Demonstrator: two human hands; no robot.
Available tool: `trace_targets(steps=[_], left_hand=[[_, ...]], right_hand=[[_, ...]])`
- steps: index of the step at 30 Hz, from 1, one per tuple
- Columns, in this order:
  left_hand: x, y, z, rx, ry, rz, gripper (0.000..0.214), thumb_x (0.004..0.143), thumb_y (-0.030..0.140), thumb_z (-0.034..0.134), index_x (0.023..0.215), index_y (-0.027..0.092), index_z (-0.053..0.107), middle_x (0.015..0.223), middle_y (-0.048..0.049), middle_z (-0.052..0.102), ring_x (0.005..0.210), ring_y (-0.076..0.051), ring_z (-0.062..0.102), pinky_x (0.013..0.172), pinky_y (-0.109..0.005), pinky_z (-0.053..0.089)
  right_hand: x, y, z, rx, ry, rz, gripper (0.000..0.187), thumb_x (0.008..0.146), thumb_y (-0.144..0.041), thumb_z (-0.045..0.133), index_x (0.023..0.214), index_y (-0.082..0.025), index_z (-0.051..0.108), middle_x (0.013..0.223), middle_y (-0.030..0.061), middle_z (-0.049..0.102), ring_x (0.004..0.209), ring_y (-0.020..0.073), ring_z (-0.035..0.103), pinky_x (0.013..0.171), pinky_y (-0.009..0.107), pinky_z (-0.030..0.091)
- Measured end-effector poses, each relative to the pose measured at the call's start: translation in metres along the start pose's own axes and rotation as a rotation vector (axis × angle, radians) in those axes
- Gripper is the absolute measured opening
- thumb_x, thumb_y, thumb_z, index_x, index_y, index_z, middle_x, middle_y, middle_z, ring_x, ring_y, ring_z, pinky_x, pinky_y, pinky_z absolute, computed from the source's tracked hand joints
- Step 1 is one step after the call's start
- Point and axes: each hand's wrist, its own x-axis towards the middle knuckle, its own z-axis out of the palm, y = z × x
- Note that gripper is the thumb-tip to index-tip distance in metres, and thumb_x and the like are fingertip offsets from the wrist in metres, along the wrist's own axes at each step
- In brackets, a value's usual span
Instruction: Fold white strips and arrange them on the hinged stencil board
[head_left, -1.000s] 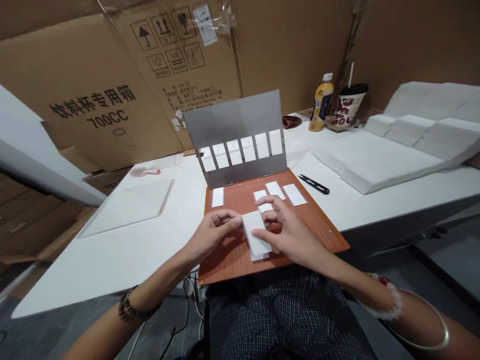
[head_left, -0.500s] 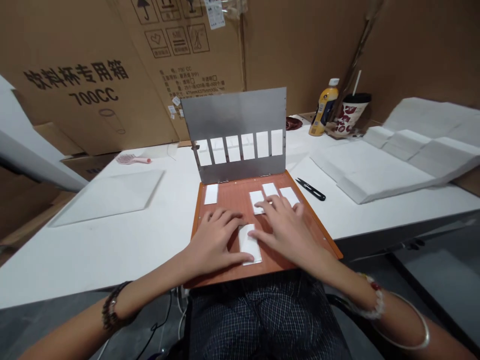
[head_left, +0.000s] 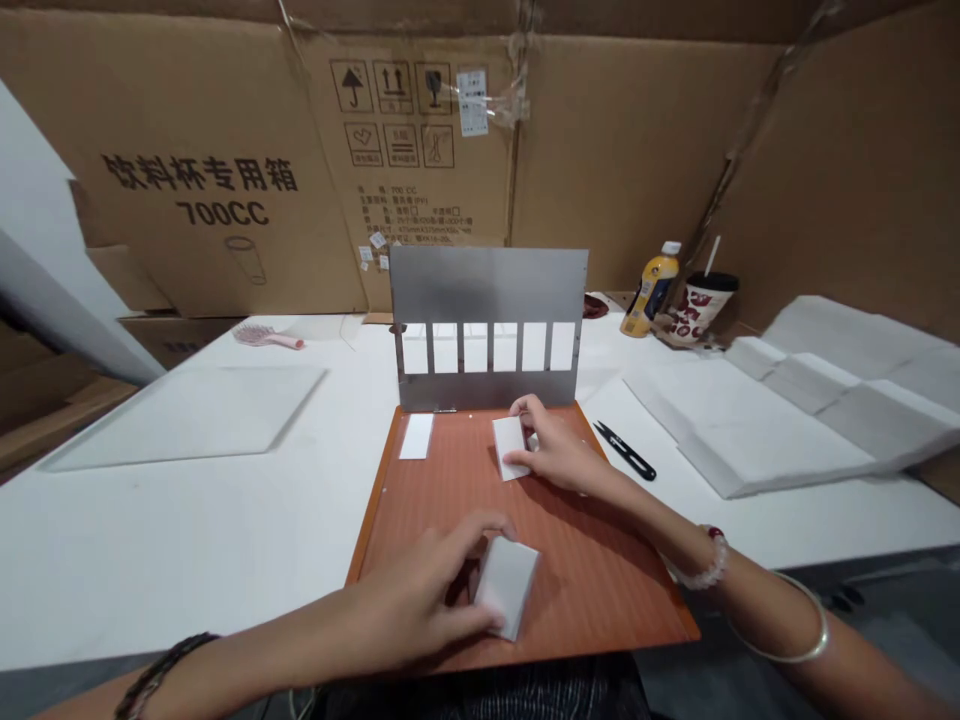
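A brown wooden board [head_left: 585, 560] lies on the white table in front of me, with a grey metal template [head_left: 487, 290] standing upright at its far edge; the template has a row of rectangular slots. My left hand [head_left: 420, 590] grips a stack of white cards [head_left: 508, 586] near the board's front edge. My right hand [head_left: 551, 450] is further back, its fingers pinching a white card [head_left: 510, 445] that lies on the board just before the template. Another white card [head_left: 416, 436] lies alone at the board's far left.
Black thread snips [head_left: 626, 450] lie right of the board. White foam sheets [head_left: 795, 400] cover the table's right side. A clear sheet [head_left: 195, 410] and a pink hairbrush [head_left: 266, 337] are to the left. A yellow bottle [head_left: 651, 290] and a cup [head_left: 694, 308] stand behind. Cardboard boxes [head_left: 225, 160] wall the back.
My view has tipped up. My left hand has drawn the stack of cards toward the front edge. My right hand has reached forward to the cards by the template.
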Motion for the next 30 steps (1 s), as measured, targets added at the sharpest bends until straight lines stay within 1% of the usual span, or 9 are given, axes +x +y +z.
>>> trace_targets(steps=[2, 5, 11, 14, 18, 21, 25, 28, 30], left_hand=[[0.009, -0.006, -0.004, -0.271, 0.022, 0.025, 0.048, 0.08, 0.028, 0.063, 0.122, 0.027, 0.04, 0.087, -0.0029, 0.06, 0.074, -0.018, 0.057, 0.064, -0.029, 0.045], [0.031, -0.016, -0.016, -0.537, 0.121, 0.031, 0.046, 0.077, 0.026, 0.067, 0.115, 0.025, 0.043, 0.088, -0.0023, 0.061, 0.078, -0.017, 0.059, 0.066, -0.027, 0.045], [0.051, -0.034, -0.034, -0.395, 0.326, -0.036, 0.028, 0.083, 0.034, 0.061, 0.106, 0.019, 0.058, 0.089, -0.005, 0.063, 0.079, -0.019, 0.059, 0.065, -0.03, 0.047], [0.049, -0.04, -0.036, -0.337, 0.39, -0.057, 0.033, 0.086, 0.037, 0.057, 0.115, 0.02, 0.056, 0.092, -0.0051, 0.064, 0.086, -0.022, 0.059, 0.072, -0.033, 0.047], [0.05, -0.045, -0.038, -0.444, 0.455, -0.081, 0.039, 0.086, 0.039, 0.057, 0.121, 0.021, 0.052, 0.113, -0.0083, 0.062, 0.101, -0.025, 0.058, 0.089, -0.039, 0.046], [0.051, -0.045, -0.037, -0.478, 0.498, -0.07, 0.042, 0.086, 0.039, 0.057, 0.124, 0.024, 0.046, 0.121, -0.0084, 0.058, 0.106, -0.024, 0.057, 0.095, -0.039, 0.044], [0.052, -0.041, -0.043, -0.378, 0.618, -0.064, 0.049, 0.085, 0.034, 0.058, 0.127, 0.03, 0.035, 0.107, -0.0028, 0.06, 0.093, -0.019, 0.06, 0.08, -0.031, 0.05], [0.053, -0.039, -0.064, -0.298, 0.738, -0.118, 0.049, 0.08, 0.034, 0.06, 0.123, 0.03, 0.036, 0.084, 0.0027, 0.057, 0.065, -0.014, 0.056, 0.055, -0.023, 0.045], [0.048, -0.042, -0.083, -0.272, 0.834, -0.127, 0.038, 0.076, 0.033, 0.057, 0.11, 0.026, 0.041, 0.075, 0.0037, 0.055, 0.061, -0.014, 0.054, 0.052, -0.023, 0.043]], right_hand=[[0.012, -0.001, 0.001, 0.168, 0.027, 0.008, 0.042, 0.077, -0.03, 0.057, 0.109, -0.025, 0.031, 0.079, -0.0035, 0.058, 0.073, 0.0182, 0.057, 0.069, 0.034, 0.044], [0.028, -0.002, 0.003, 0.385, 0.056, 0.025, 0.048, 0.075, -0.033, 0.06, 0.108, -0.024, 0.027, 0.077, -0.0038, 0.058, 0.07, 0.0162, 0.059, 0.063, 0.03, 0.046], [0.034, -0.003, 0.006, 0.642, 0.046, 0.095, 0.055, 0.068, -0.033, 0.07, 0.105, -0.024, 0.031, 0.071, -0.0045, 0.056, 0.055, 0.014, 0.057, 0.045, 0.025, 0.043], [0.031, -0.005, 0.005, 0.693, 0.043, 0.121, 0.057, 0.066, -0.031, 0.073, 0.106, -0.024, 0.032, 0.069, -0.0056, 0.057, 0.054, 0.0133, 0.057, 0.045, 0.025, 0.043], [0.027, -0.01, 0.002, 0.713, 0.051, 0.121, 0.057, 0.067, -0.033, 0.073, 0.106, -0.026, 0.032, 0.07, -0.007, 0.059, 0.048, 0.0122, 0.055, 0.043, 0.024, 0.041], [0.023, -0.015, 0.001, 0.68, 0.078, 0.101, 0.053, 0.069, -0.031, 0.073, 0.105, -0.026, 0.034, 0.072, -0.0063, 0.061, 0.055, 0.0135, 0.058, 0.047, 0.025, 0.043], [0.018, -0.018, 0.0, 0.656, 0.084, 0.104, 0.052, 0.069, -0.028, 0.072, 0.105, -0.026, 0.035, 0.072, -0.0058, 0.06, 0.058, 0.0141, 0.058, 0.047, 0.025, 0.044], [0.017, -0.016, 0.0, 0.701, 0.059, 0.132, 0.054, 0.068, -0.029, 0.072, 0.106, -0.026, 0.033, 0.074, -0.0043, 0.06, 0.053, 0.0136, 0.054, 0.04, 0.024, 0.042], [0.017, -0.012, 0.0, 0.705, 0.062, 0.136, 0.055, 0.068, -0.029, 0.072, 0.106, -0.026, 0.033, 0.074, -0.0035, 0.06, 0.052, 0.0133, 0.053, 0.039, 0.024, 0.041]])
